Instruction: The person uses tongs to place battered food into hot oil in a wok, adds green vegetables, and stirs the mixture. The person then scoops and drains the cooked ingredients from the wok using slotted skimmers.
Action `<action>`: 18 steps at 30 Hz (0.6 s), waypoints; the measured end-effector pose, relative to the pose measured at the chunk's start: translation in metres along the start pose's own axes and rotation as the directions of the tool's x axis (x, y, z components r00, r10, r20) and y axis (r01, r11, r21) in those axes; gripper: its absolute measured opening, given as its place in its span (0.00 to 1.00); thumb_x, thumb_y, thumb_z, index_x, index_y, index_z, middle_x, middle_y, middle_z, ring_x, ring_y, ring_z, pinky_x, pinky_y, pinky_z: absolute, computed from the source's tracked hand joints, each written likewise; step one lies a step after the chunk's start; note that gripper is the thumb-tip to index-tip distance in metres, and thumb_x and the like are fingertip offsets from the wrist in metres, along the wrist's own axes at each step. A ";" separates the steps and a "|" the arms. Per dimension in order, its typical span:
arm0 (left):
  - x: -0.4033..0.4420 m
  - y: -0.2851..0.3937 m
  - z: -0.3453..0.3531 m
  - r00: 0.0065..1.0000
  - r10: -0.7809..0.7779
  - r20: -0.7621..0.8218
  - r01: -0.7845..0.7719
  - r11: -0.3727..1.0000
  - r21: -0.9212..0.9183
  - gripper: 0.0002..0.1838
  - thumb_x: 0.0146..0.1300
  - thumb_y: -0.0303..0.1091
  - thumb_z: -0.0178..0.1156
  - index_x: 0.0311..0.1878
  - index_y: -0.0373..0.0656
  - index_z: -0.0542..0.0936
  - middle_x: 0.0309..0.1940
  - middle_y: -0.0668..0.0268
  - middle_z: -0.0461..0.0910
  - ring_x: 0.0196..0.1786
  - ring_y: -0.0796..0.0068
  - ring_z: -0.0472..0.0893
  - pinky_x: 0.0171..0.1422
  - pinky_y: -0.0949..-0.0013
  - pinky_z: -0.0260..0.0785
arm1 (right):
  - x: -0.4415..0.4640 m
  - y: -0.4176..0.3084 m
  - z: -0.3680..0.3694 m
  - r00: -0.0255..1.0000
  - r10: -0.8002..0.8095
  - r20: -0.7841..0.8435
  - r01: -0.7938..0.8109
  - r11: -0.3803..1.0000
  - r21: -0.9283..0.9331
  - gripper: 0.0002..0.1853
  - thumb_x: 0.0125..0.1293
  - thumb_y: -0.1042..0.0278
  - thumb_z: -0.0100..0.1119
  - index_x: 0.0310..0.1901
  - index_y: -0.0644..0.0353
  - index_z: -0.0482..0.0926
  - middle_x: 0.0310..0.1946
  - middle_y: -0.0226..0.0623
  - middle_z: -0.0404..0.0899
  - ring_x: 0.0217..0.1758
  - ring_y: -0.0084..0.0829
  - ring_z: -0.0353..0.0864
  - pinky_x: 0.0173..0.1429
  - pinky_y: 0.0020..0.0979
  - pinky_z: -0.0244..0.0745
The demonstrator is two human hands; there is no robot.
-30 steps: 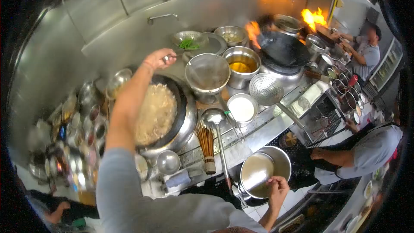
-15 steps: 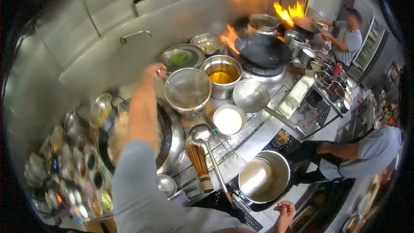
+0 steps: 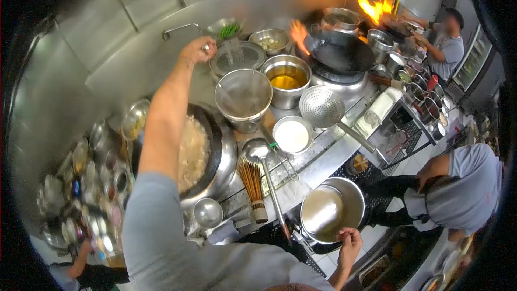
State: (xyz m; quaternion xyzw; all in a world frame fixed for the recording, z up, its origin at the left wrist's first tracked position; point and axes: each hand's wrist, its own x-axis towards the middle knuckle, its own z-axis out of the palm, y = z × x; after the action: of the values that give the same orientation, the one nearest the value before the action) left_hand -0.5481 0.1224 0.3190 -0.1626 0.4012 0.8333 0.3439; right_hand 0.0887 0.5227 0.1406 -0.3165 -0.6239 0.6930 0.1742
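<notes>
In the head view, my left hand [image 3: 198, 52] is stretched forward, fingers closed round a metal handle end. Just beyond it, a strainer [image 3: 216, 25] with green vegetables [image 3: 230, 30] in it is held raised and tilted. What looks like water runs down from it over a round mesh-topped pan [image 3: 240, 63]. Below my left forearm, a large wok [image 3: 214, 145] holds pale, cloudy liquid [image 3: 194, 153]. My right hand [image 3: 350, 242] hangs low beside a big steel pot [image 3: 362, 208], fingers curled and apparently holding nothing.
A mesh sieve [image 3: 243, 94], a pot of yellow oil [image 3: 288, 79], a perforated ladle [image 3: 322, 106] and a bowl of white stuff [image 3: 292, 134] crowd the counter. Flames [image 3: 375, 8] rise near another wok [image 3: 343, 52]. A bamboo brush [image 3: 250, 183] and ladle [image 3: 257, 149] lie nearer. Co-workers [image 3: 452, 188] stand to the right.
My left hand has lifted the strainer of greens up off the mesh-topped pan, and liquid now falls from it. My right hand has shifted slightly up and left. The whole view has turned a little.
</notes>
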 end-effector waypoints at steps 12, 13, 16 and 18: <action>-0.085 0.036 0.064 0.992 0.124 0.022 -0.125 0.988 0.086 0.09 0.60 0.26 0.55 0.34 0.32 0.66 0.26 0.64 0.66 0.21 0.84 0.69 0.15 0.85 0.59 | 0.008 0.006 -0.007 0.999 -0.005 0.036 0.005 1.000 0.002 0.05 0.68 0.74 0.50 0.36 0.64 0.75 0.28 0.31 0.76 0.28 0.21 0.74 0.36 0.22 0.71; -0.094 0.030 0.070 0.987 0.163 0.000 -0.162 0.981 0.108 0.09 0.58 0.25 0.56 0.32 0.35 0.66 0.25 0.65 0.67 0.19 0.84 0.69 0.14 0.84 0.58 | 0.009 0.007 -0.008 0.999 -0.011 0.040 0.010 1.000 0.015 0.05 0.68 0.74 0.50 0.36 0.64 0.75 0.28 0.32 0.76 0.28 0.21 0.74 0.36 0.22 0.71; -0.103 0.029 0.076 0.976 0.215 -0.030 -0.209 0.969 0.135 0.09 0.56 0.24 0.58 0.29 0.37 0.66 0.24 0.65 0.68 0.18 0.84 0.69 0.13 0.84 0.58 | 0.008 0.008 -0.011 0.999 0.002 0.043 -0.004 0.999 0.053 0.06 0.67 0.78 0.48 0.36 0.66 0.75 0.28 0.33 0.77 0.29 0.22 0.75 0.36 0.22 0.71; -0.106 0.029 0.076 0.974 0.223 -0.039 -0.215 0.966 0.143 0.09 0.56 0.25 0.58 0.29 0.37 0.66 0.24 0.65 0.69 0.18 0.84 0.69 0.13 0.84 0.58 | 0.006 0.011 -0.013 0.999 -0.001 0.038 -0.001 0.999 0.050 0.05 0.67 0.78 0.48 0.36 0.66 0.75 0.28 0.33 0.77 0.29 0.22 0.75 0.36 0.22 0.71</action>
State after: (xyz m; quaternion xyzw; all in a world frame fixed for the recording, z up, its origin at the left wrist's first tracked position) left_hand -0.4930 0.1221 0.4402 -0.1157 0.4827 0.8316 0.2491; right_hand 0.0945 0.5349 0.1281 -0.2986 -0.6095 0.7144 0.1702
